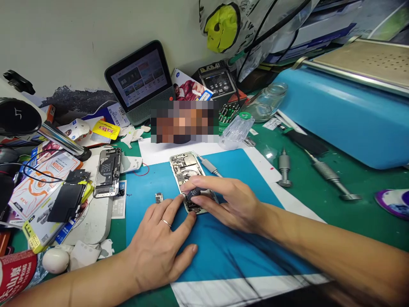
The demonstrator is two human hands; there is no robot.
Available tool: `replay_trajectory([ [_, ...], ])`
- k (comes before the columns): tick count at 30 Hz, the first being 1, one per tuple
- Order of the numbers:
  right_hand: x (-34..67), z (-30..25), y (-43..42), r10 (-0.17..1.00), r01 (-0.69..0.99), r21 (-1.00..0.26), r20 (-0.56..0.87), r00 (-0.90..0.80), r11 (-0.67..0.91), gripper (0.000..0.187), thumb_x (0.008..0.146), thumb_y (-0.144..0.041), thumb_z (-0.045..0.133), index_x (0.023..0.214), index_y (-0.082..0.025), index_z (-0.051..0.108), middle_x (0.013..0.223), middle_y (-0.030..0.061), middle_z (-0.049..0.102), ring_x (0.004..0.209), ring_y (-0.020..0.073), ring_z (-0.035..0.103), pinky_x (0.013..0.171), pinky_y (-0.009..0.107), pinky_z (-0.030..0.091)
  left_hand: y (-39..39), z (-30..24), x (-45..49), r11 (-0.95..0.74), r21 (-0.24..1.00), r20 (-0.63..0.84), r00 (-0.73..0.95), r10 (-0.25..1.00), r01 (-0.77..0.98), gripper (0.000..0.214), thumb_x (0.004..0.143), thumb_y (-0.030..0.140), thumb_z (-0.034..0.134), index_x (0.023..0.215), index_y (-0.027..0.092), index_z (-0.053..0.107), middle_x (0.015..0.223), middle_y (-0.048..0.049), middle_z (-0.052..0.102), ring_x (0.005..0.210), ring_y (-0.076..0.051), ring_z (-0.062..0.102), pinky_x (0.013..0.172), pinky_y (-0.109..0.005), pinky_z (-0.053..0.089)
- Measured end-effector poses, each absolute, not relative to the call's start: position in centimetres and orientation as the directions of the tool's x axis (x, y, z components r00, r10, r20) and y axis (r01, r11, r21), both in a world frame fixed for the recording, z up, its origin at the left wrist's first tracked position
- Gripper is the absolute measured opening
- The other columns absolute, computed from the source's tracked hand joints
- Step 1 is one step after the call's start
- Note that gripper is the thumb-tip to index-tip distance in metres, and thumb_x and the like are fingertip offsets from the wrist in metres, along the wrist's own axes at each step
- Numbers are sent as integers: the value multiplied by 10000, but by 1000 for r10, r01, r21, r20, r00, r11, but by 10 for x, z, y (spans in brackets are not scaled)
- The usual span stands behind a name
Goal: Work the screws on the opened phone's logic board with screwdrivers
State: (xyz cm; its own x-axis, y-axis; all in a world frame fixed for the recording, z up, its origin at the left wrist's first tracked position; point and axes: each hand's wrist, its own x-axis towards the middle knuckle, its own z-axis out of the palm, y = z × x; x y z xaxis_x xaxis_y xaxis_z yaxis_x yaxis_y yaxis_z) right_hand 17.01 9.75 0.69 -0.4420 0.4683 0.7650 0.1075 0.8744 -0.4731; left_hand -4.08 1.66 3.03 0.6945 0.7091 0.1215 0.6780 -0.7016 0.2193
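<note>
An opened phone with its internals showing lies on a blue mat. My left hand rests flat on the mat, fingers stretched out, fingertips touching the phone's lower left corner; a ring sits on one finger. My right hand is closed around a small dark tool pressed onto the phone's lower part. A tiny loose part lies on the mat just left of the phone.
A second opened phone lies to the left among boxes and packaging. A smart display stands at the back. Metal screwdrivers and a glass jar sit right. A blue machine fills the right side.
</note>
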Motion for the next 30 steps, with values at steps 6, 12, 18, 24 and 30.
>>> replay_trajectory([
  [6, 169, 8, 98, 385, 154, -355, 802, -457, 922, 543, 924, -65, 605, 1428, -146, 421, 1048, 105, 754, 962, 182, 742, 826, 319, 656, 17, 31, -41, -698, 215, 99, 696, 711, 683, 573, 960, 374, 544, 1462, 113, 454, 1484, -250, 434, 1274, -384, 489, 965, -562, 488],
  [12, 167, 13, 96, 346, 185, -293, 810, -473, 938, 466, 909, -86, 650, 1340, -135, 479, 1010, 99, 757, 966, 171, 735, 826, 293, 645, 18, 31, -40, -689, 209, 85, 689, 720, 694, 599, 958, 391, 549, 1468, 97, 442, 1496, -246, 428, 1289, -391, 475, 962, -562, 484],
  [18, 167, 14, 96, 384, 204, -325, 796, -469, 923, 502, 912, -80, 639, 1368, -182, 458, 1046, 91, 737, 964, 168, 725, 803, 293, 651, 18, 30, -40, -693, 201, 87, 692, 717, 692, 596, 956, 391, 550, 1459, 84, 457, 1484, -252, 439, 1284, -396, 485, 965, -563, 481],
  [24, 167, 16, 94, 383, 205, -323, 777, -500, 924, 429, 955, -100, 553, 1365, -191, 465, 1087, 78, 731, 1012, 146, 712, 861, 279, 637, 18, 30, -40, -693, 202, 104, 688, 718, 692, 572, 953, 392, 553, 1435, 91, 482, 1482, -248, 441, 1292, -394, 482, 979, -560, 477],
  [30, 167, 14, 95, 373, 177, -329, 790, -486, 928, 507, 928, -89, 564, 1408, -180, 429, 1103, 109, 730, 1022, 179, 712, 865, 319, 635, 19, 30, -39, -694, 203, 112, 688, 717, 691, 552, 953, 388, 552, 1414, 90, 503, 1473, -253, 449, 1289, -401, 487, 974, -569, 478],
])
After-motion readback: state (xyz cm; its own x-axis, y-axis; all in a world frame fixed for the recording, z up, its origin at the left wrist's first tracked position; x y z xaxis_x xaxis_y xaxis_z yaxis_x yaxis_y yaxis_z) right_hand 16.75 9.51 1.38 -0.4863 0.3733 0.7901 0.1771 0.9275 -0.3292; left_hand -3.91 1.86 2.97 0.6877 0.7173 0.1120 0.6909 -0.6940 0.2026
